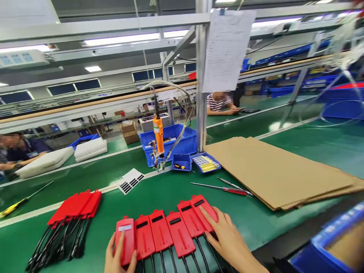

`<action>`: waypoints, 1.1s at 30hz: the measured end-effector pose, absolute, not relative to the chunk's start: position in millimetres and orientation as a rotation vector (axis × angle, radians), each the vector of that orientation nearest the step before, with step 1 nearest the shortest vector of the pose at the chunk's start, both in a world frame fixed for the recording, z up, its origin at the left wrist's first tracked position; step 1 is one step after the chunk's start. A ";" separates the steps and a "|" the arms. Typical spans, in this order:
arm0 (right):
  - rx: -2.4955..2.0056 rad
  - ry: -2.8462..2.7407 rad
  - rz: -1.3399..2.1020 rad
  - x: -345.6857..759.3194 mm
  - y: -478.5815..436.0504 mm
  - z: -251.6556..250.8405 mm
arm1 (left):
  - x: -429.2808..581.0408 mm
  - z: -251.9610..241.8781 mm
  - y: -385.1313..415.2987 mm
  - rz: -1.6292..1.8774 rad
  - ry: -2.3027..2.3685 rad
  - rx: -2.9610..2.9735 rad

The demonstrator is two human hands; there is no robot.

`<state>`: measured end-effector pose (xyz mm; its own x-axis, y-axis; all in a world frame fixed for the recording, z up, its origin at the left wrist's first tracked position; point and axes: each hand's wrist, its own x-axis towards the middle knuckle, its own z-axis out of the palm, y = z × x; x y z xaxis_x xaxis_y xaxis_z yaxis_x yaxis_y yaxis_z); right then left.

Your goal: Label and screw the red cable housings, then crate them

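Several flat red plastic cases with black cables lie side by side on the green bench. My left hand (115, 259) grips the leftmost red case (129, 239), its fingers along both sides and over the face; this case has a pale label. At the other end, my right hand (227, 237) has thumb and fingers around the rightmost red case (203, 206), which carries a black label. Between the hands lie more black-labelled cases, among them a middle red case (160, 231). Their cables run toward me and leave the lower edge of the view.
At left lies a pile of red cases (76, 206) with bundled cables, near a yellow screwdriver (14, 207). A label sheet (131, 181), an orange electric screwdriver (158, 136), blue trays (182, 162) and a red-handled screwdriver (236, 191) lie beyond. Cardboard sheets (278, 170) cover the right.
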<state>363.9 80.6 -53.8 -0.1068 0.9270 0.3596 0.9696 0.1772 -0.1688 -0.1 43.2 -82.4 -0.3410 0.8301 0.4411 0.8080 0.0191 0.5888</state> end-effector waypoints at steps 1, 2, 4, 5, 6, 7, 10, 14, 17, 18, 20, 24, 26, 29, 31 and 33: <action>-1.742 -2.088 -0.234 367.3 82.1 -61.8 | 3.4 -89.3 46.1 1.246 2.212 1.851; -1.701 -2.092 -0.286 371.8 84.1 -68.7 | 6.3 -94.6 47.9 1.225 2.215 1.913; -1.654 -2.097 -0.286 382.4 88.8 -77.5 | 10.1 -100.4 48.3 1.130 2.264 1.987; -1.643 -2.099 -0.241 387.7 91.1 -79.3 | 11.0 -101.1 47.2 1.067 2.287 1.998; -1.633 -2.105 -0.177 392.6 93.1 -79.5 | 10.9 -100.7 45.5 1.009 2.298 1.993; -1.629 -2.101 -0.110 397.0 94.6 -78.3 | 10.0 -99.8 43.4 0.965 2.295 1.978; -1.636 -2.060 0.062 406.6 95.9 -68.3 | 1.1 -97.9 36.6 0.956 2.231 1.920; -1.714 -1.937 0.358 403.2 90.4 -44.0 | -15.3 -101.5 28.9 1.107 2.134 1.833; -1.742 -1.865 0.517 380.2 85.0 -25.5 | -19.3 -100.5 25.9 1.112 2.115 1.812; -1.748 -1.875 0.517 369.3 84.1 -21.4 | -18.6 -98.7 25.6 1.059 2.144 1.817; -1.776 -1.944 0.450 346.4 84.2 -18.5 | -16.2 -94.2 25.5 0.896 2.241 1.822; -1.836 -2.107 0.228 317.8 86.5 -31.5 | -17.3 -88.4 23.6 0.798 2.270 1.798; -1.846 -2.138 0.167 316.2 86.2 -40.6 | -21.0 -87.2 20.7 0.936 2.208 1.751; -1.837 -2.139 0.190 322.4 85.3 -47.6 | -20.0 -81.8 18.7 1.119 2.168 1.628; -1.798 -2.161 0.236 328.4 85.5 -46.7 | -8.9 -74.5 23.2 1.189 2.123 1.623; -1.796 -2.188 0.273 335.4 86.4 -43.2 | 11.2 -66.3 33.1 1.175 2.082 1.696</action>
